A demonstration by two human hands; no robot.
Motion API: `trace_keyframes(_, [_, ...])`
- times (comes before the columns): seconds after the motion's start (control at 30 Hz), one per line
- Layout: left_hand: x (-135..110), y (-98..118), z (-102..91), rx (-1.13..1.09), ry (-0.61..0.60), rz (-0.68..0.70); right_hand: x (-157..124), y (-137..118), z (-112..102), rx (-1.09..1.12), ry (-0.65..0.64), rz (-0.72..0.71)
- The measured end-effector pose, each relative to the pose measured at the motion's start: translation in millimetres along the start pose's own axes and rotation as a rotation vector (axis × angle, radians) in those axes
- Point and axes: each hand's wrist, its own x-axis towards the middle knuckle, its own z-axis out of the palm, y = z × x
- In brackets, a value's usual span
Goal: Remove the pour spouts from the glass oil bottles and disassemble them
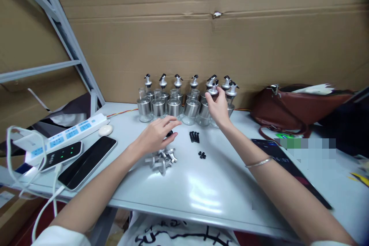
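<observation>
I'm seeing the right hand (218, 107) pinching a silver pourer (213, 90) between thumb and fingers, with glass-and-steel bottles (174, 107) standing in rows from there leftward. The left hand (158, 134) is hovering half-curled, thumb parted from the fingers; something small and black is showing between them, though I can't tell whether it's gripped. Loose metal spouts (163, 161) are lying just nearer me than that hand, while black levers (194, 137) and black rings (202, 155) are lying to its right.

Right grip (219, 108) on a silver pourer (213, 91) among metal-sleeved glass bottles (174, 107)
</observation>
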Motion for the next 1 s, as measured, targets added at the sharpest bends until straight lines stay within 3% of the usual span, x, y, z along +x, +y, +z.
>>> trace_keyframes(0.43, [-2, 0, 2.2, 0.007, -0.029, -0.006, 6, -7, 0, -0.09, 0.041, -0.094])
trace_keyframes(0.57, [0, 3, 1.7, -0.008, -0.018, -0.12, 2, -25, -10, -0.096, 0.109, -0.172])
trace_keyframes(0.7, [1, 7, 3.7, -0.17, 0.032, -0.313, -12, -46, -16, -0.073, 0.119, -0.262])
trace_keyframes(0.9, [3, 7, 8.1, -0.448, 0.176, -0.389, -41, -70, -11, -0.026, 0.071, -0.399])
trace_keyframes(1.0, [2, 10, 10.3, -0.563, 0.158, -0.412, -55, -79, -8, 0.076, 0.036, -0.457])
